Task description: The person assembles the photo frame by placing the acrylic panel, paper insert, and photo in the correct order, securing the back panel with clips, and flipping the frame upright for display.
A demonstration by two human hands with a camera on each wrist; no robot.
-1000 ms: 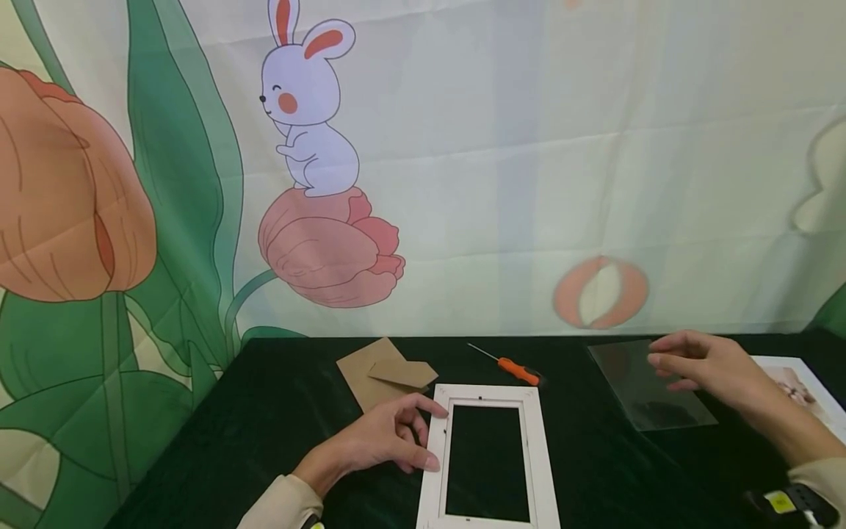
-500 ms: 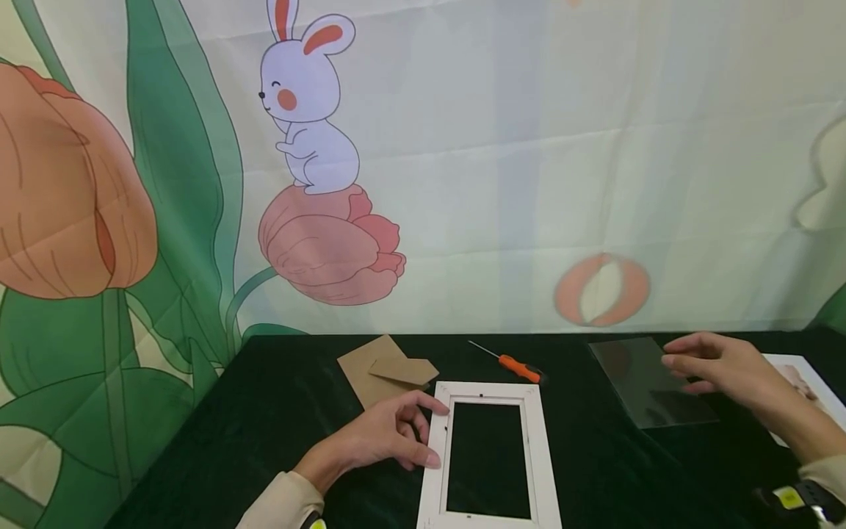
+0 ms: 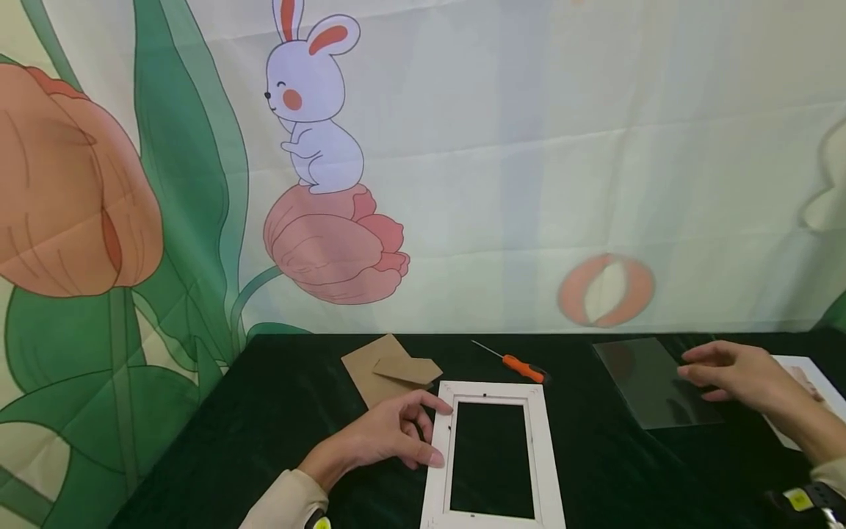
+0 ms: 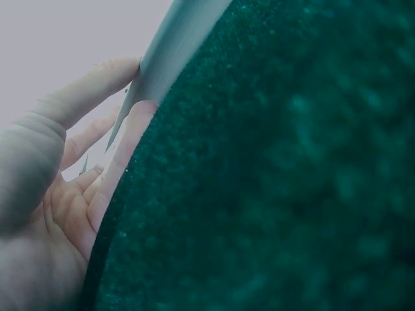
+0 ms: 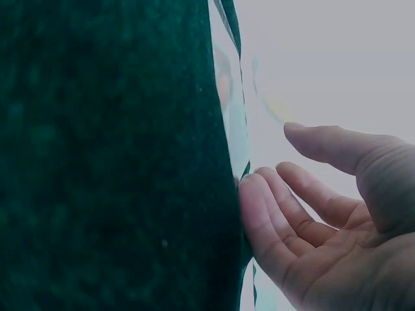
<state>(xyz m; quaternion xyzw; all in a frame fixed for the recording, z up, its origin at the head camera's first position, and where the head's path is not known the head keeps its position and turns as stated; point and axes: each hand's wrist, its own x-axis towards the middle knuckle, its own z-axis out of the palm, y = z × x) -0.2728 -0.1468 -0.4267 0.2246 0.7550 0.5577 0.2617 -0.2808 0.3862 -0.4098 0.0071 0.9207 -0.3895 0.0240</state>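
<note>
In the head view a white picture frame lies back side up on the dark green cloth. My left hand rests at its left border, with thumb and index fingertips on the border; the left wrist view shows the thumb touching the frame's edge. My right hand hovers with loosely bent fingers and nothing between them, fingertips over the right edge of a clear sheet. Partly hidden beyond the right forearm is a white print with a faint picture.
Behind the frame lie a brown board and a smaller brown piece overlapping it. An orange-handled screwdriver lies just beyond the frame's top edge. A patterned curtain hangs at the table's far edge.
My right hand has drawn to the right across the clear sheet to its right edge, uncovering more of it. My left hand has stayed on the frame.
</note>
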